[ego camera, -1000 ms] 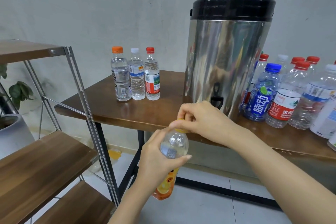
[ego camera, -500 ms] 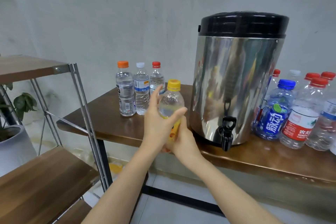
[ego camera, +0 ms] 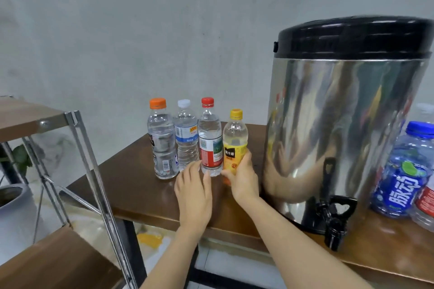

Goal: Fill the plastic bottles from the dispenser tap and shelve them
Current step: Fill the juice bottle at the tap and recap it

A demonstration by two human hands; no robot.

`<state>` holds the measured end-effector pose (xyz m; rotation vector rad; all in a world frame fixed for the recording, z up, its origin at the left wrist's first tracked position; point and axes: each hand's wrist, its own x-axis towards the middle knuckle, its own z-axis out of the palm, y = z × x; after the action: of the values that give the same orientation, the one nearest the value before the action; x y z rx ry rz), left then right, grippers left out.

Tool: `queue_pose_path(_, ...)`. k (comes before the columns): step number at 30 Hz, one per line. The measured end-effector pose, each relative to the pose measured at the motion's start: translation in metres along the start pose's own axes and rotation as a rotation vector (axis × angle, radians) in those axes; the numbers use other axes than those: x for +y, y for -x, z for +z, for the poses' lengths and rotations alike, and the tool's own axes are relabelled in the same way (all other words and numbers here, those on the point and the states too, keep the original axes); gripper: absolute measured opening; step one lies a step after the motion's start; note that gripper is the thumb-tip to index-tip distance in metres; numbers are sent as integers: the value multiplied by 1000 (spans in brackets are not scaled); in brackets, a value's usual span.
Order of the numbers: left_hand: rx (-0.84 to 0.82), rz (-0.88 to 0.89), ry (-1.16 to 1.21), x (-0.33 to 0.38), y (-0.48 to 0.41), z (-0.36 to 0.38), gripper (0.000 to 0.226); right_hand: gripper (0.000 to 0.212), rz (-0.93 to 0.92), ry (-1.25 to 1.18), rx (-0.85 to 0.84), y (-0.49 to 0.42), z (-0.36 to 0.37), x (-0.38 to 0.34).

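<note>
A: Step in hand?
B: Parking a capped btl, by the look of it. Yellow-cap btl (ego camera: 234, 134) upright on table (ego camera: 145, 195), left of dispenser (ego camera: 340, 124), right end of a row: orange-cap btl (ego camera: 160, 136), white-cap btl (ego camera: 186, 138), red-cap btl (ego camera: 210, 138). Pressed against or just beside the red-cap one.

A: Hands?
B: R hand (ego camera: 243, 179) wrapped round lower part of yellow-cap btl, firm grip. L hand (ego camera: 193, 191) flat, fingers straight, holding nothing, tips at base of red-cap btl. Touching or not: can't tell.

A: Filled already?
B: Prob. yes. Clear liquid up top, cap on. Not certain.

A: Next move?
B: Likely letting go, then one of two: reaching right, past tap (ego camera: 333, 218), for another such as blue-cap btl (ego camera: 406, 171); or shifting the row to shelf rack (ego camera: 54, 265), near left.

A: Needs?
B: Clean release, straight back. Tight row, tall narrow btls, easy to topple. For shelving: lifting clear of table edge and the rack's metal post.
</note>
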<state>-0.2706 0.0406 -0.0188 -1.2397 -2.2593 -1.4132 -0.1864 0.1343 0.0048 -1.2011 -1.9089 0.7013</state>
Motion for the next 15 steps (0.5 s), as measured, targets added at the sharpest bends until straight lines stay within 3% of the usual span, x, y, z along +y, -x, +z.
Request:
queue_pose_path(10, -18, -16, -11, -1, 1, -1, 34, 78, 28, -43, -59, -12, 11, 12)
queue_pose_path(15, -6, 3, 67, 1, 12, -4, 34, 78, -113, -175, -36, 52, -20, -2)
